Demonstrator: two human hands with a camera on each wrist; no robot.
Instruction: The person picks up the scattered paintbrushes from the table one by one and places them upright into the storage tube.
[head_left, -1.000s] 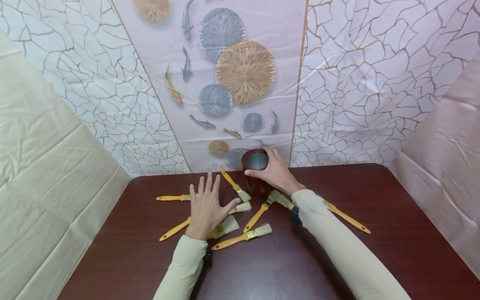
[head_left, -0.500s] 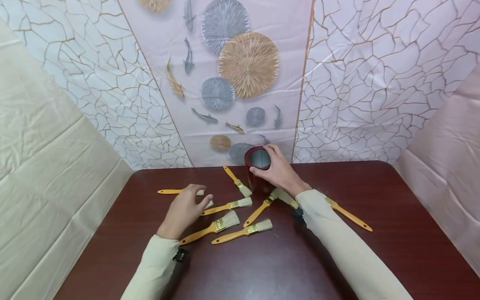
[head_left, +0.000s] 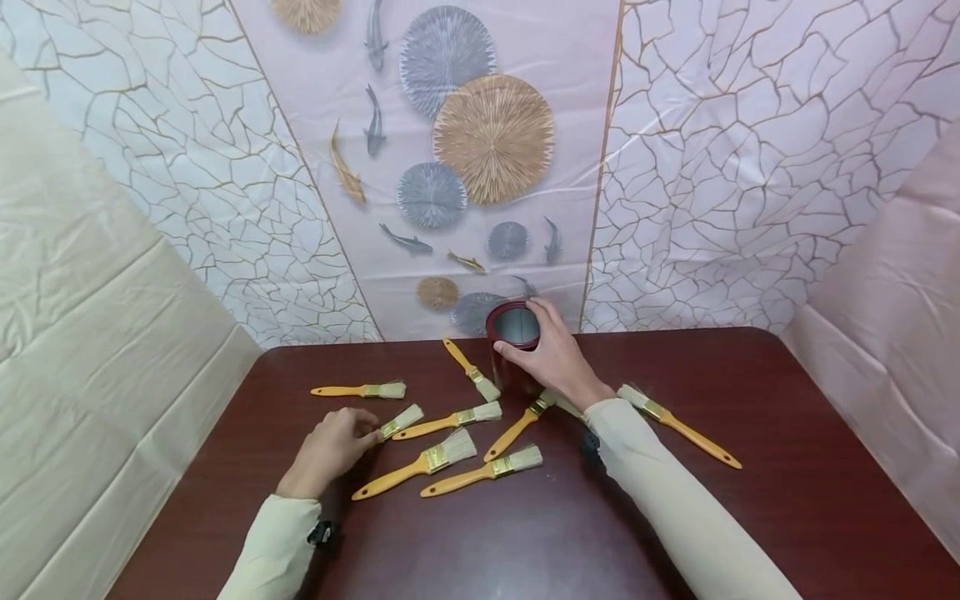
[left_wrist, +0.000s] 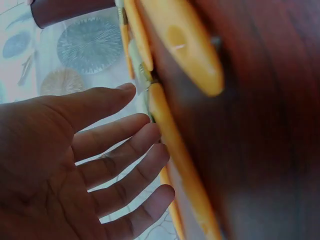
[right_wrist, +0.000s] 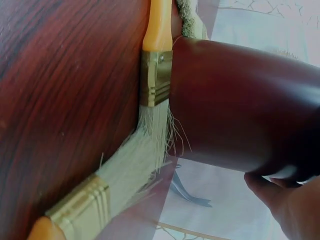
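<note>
A dark wooden table (head_left: 787,467) carries scattered paintbrushes (head_left: 483,475) and a cup (head_left: 512,350).

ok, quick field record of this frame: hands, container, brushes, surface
left hand: on the table, at the handle of a small brush; the wrist view shows its fingers fairly straight, grip not clear
right hand: holds the dark red cup at its rim
cup: upright, at the table's far edge, nothing visible inside
brushes: yellow handles, pale bristles, lying scattered flat; one right of the sleeve
table: dark reddish wood
backdrop: printed sheet with fish and discs
</note>
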